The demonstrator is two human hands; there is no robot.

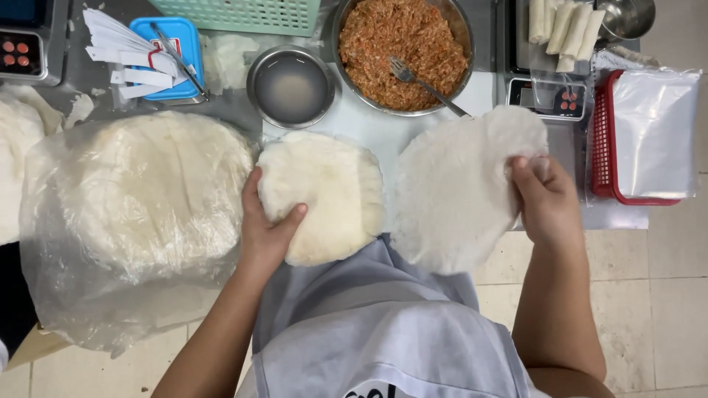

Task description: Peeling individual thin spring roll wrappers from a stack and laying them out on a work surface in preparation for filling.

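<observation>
My left hand point(264, 230) grips the near left edge of a small stack of round white wrappers point(324, 193) lying on the white board point(413, 131), thumb on top. My right hand point(544, 199) pinches the right edge of a single thin round wrapper point(453, 188), which is lifted and hangs partly past the table's front edge. A steel bowl of orange-brown minced filling point(391, 40) with a fork point(424, 82) in it stands behind the wrappers. A small steel bowl of cloudy liquid point(292, 87) sits to its left.
A large pile of wrappers in a clear plastic bag point(140, 195) fills the left. A blue box with white strips point(166, 51), a scale with rolled spring rolls point(564, 29), and a red basket of plastic bags point(649, 133) stand around. Tiled floor lies below.
</observation>
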